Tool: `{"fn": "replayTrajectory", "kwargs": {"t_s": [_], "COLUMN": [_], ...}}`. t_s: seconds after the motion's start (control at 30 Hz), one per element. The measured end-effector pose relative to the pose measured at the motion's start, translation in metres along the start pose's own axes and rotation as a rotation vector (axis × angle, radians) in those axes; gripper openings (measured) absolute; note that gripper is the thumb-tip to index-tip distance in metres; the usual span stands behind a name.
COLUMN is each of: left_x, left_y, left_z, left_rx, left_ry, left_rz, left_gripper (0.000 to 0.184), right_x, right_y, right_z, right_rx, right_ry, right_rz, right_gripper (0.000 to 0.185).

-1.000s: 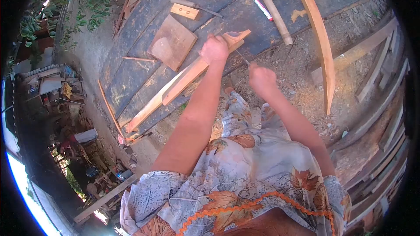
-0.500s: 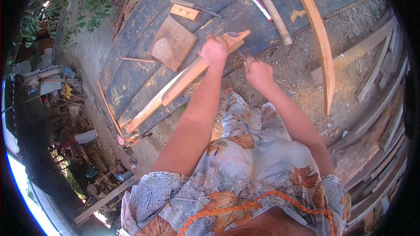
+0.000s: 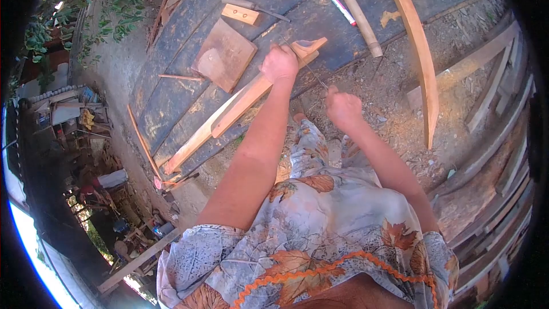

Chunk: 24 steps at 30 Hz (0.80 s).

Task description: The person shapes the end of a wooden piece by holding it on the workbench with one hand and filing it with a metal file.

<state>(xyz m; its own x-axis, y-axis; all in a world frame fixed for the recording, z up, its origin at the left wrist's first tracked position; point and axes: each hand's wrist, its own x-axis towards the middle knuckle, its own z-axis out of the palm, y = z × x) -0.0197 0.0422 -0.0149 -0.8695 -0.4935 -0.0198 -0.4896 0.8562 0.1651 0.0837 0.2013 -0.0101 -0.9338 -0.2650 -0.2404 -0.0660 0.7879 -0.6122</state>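
Observation:
My left hand (image 3: 280,64) is closed around a long shaped piece of wood (image 3: 243,109) near its notched, darker end (image 3: 309,47). Under and beside that piece lies a paler wooden strip (image 3: 191,146), running down to the table's near left edge. A thin, straight metal tool (image 3: 316,76), like a slim file, is gripped in my right hand (image 3: 343,107). It slants up and left from my fist to the wood, close by my left hand. Its far part passes behind the wood, and my fingers hide its handle.
On the dark plank table (image 3: 171,103) lie a square wooden block (image 3: 226,54), a small block with two holes (image 3: 240,14), a handled tool (image 3: 254,8), a red-and-white marker (image 3: 339,7) and a round stick (image 3: 354,11). A curved board (image 3: 414,40) overhangs the right edge. Timber (image 3: 497,166) is stacked at right.
My right hand has drawn back toward my body and slightly right, so more of the thin tool shows. My left hand and the wood have stayed in place.

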Motion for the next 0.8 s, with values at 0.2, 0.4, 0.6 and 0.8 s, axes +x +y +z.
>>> {"fn": "replayTrajectory", "kwargs": {"t_s": [0.2, 0.4, 0.6, 0.8], "left_x": [-0.001, -0.002, -0.004, 0.0], "left_y": [0.0, 0.003, 0.004, 0.004], "left_z": [0.0, -0.006, -0.008, -0.002], "left_rx": [0.003, -0.005, 0.001, -0.011], "left_ry": [0.004, -0.033, -0.059, -0.013], "left_rz": [0.004, -0.025, -0.021, -0.004], "left_gripper": [0.034, 0.036, 0.036, 0.033], "right_x": [0.042, 0.021, 0.015, 0.048], "right_y": [-0.017, -0.01, -0.006, -0.012], "right_z": [0.0, -0.001, -0.008, 0.006], "right_rx": [0.058, 0.052, 0.017, 0.039], "right_ry": [0.06, 0.042, -0.036, 0.075], "right_rz": [-0.056, -0.045, 0.039, -0.049], "right_gripper": [0.013, 0.014, 0.014, 0.014]}}
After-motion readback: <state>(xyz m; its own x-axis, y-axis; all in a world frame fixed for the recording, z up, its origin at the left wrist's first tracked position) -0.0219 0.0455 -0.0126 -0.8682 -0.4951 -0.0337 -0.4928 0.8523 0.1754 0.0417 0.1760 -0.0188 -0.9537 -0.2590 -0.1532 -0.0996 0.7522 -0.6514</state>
